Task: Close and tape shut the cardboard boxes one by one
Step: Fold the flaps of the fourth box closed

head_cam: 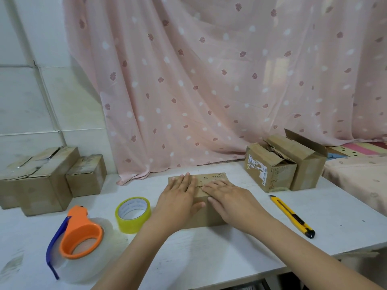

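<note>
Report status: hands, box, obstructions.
Left hand and right hand flat on centre cardboard box, flaps down. No tape on yet. Nothing obstructing.

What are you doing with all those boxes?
A person is closing a box on the table. Both hands, left hand and right hand, press flat on its top flaps. No tape is on it yet that I can see. The tape dispenser, yellow tape roll and knife lie beside it. The boxes on the right are open.
</note>
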Tool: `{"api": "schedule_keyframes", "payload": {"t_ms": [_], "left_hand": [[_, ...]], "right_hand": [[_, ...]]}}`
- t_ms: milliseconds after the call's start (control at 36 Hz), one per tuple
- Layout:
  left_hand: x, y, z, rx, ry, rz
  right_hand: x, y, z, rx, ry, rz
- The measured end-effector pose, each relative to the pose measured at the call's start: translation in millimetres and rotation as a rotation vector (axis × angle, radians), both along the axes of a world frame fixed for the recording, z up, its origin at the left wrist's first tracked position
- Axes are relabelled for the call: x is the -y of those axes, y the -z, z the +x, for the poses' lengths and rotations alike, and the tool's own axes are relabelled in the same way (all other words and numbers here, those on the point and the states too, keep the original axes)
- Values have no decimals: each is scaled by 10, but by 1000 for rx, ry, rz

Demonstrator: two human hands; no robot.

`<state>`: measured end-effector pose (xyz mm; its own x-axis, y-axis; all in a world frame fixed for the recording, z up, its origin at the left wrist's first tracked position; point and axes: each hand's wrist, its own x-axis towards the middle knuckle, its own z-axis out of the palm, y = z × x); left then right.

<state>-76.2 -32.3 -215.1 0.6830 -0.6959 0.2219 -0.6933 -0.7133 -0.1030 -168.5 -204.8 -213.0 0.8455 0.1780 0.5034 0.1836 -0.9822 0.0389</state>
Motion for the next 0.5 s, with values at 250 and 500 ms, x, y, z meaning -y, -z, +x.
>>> {"api": "schedule_keyframes", "payload": {"t_ms": [250,500], "left_hand": [[3,-23,-7,-16,5,3],[-84,-153,6,-114,63,-84]], "right_hand": [[117,-104,-77,-220,44,228],[173,-169,16,-295,45,254]]}}
